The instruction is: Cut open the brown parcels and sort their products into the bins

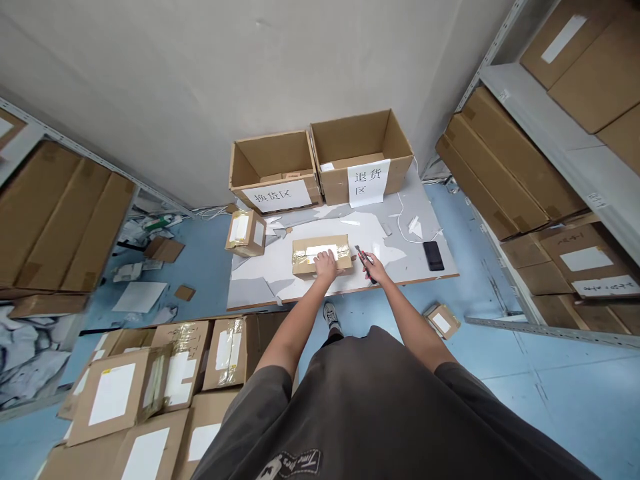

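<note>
A taped cardboard box (303, 264) with a white label lies on the worktable (400, 269). My left hand (327, 265) rests on its top, fingers stretched across the label and tape. Just right of the box, my right hand (374, 268) is closed around a slim black and red utility knife (367, 262). The knife's tip points up and away from me, apart from the box. A smaller labelled carton (246, 233) stands at the table's left side. Toward the right end lies a black phone (433, 256).
Two open cartons with paper signs, a left one (275, 153) and a right one (360, 130), stand along the table's back. Paper scraps and a white cable lie on the tabletop. Stacked parcels (113, 393) fill the lower left. Shelves (550, 133) of boxes flank both sides; a small box (442, 321) sits on the floor.
</note>
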